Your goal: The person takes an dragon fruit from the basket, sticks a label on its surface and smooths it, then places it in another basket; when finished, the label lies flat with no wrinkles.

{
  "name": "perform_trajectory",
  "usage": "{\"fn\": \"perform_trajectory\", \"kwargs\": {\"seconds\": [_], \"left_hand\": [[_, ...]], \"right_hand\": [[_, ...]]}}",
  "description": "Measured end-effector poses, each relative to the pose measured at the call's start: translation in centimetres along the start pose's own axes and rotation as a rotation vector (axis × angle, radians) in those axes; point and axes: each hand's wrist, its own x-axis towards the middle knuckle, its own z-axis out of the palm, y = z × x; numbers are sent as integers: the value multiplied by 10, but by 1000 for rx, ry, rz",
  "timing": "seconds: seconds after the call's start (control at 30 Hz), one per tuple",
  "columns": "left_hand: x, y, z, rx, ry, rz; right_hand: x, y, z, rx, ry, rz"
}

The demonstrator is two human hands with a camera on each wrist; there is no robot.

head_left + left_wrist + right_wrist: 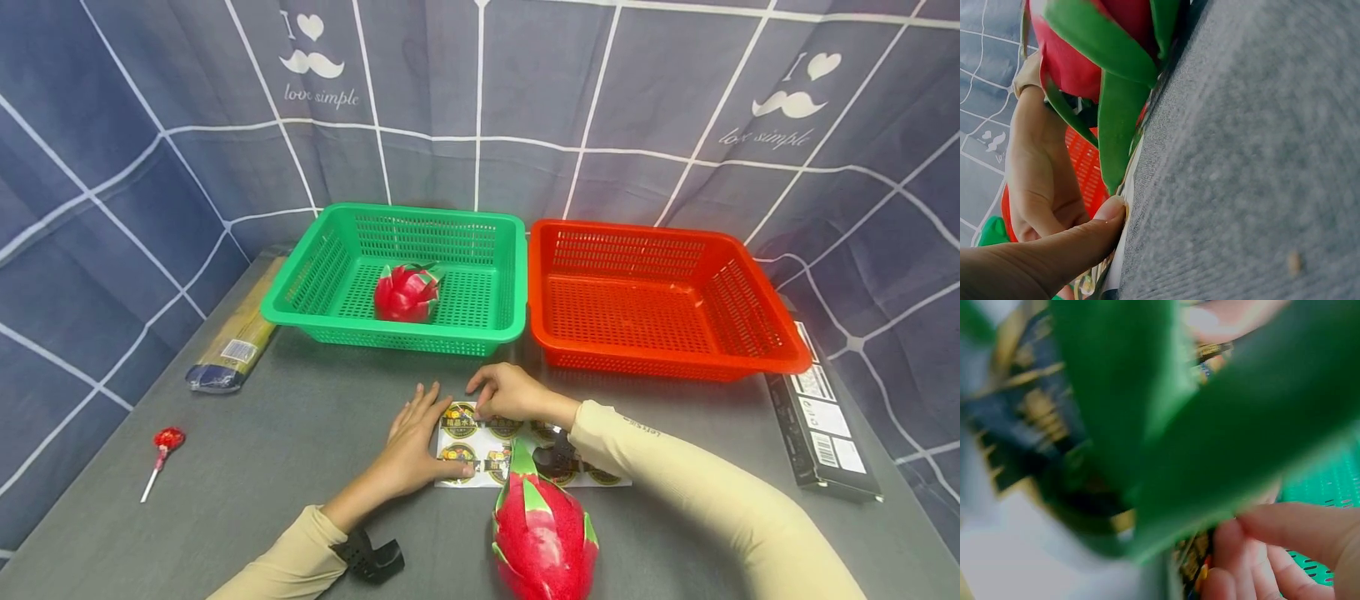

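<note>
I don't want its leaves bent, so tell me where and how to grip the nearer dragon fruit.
Grip the dragon fruit round its red body, coming from above, fingers and thumb on opposite flanks. That part looks broad and rounded, while the long green leaves reach forward over the sticker sheet, where a hand would likely catch them.

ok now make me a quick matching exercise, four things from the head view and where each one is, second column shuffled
Things:
1. lollipop
2. sticker sheet
3. farther dragon fruit
4. black box

Places:
A. inside the green basket
B. right side of the table
C. at the left hand and right hand
D. left side of the table

Pairs: 1-D, 2-C, 3-A, 4-B
</note>
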Motion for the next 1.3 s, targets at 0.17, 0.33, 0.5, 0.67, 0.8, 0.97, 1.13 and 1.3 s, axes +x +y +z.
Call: {"fn": "perform_trajectory", "kwargs": {"seconds": [0.17,0.33,0.5,0.67,0.8,0.97,1.13,1.3], "left_hand": [[0,0,0,-1,-3,-1],[0,-1,0,-3,-3,-3],[0,-1,0,3,4,0],[-1,-1,0,0,6,0],[-1,-1,0,-8,7,0],[-1,-1,0,2,5,4],[-1,-1,1,4,10,6],[-1,-1,0,2,5,5]], "right_hand": [[-1,2,3,16,30,-4],[-1,6,5,48,36,-43],[-2,9,4,113,2,-120],[-4,9,4,144,-88,-215],[-5,8,4,111,-158,-303],[-7,8,5,30,-167,-314],[-8,6,3,-38,-142,-339],[-11,6,-1,-51,-105,-365]]}}
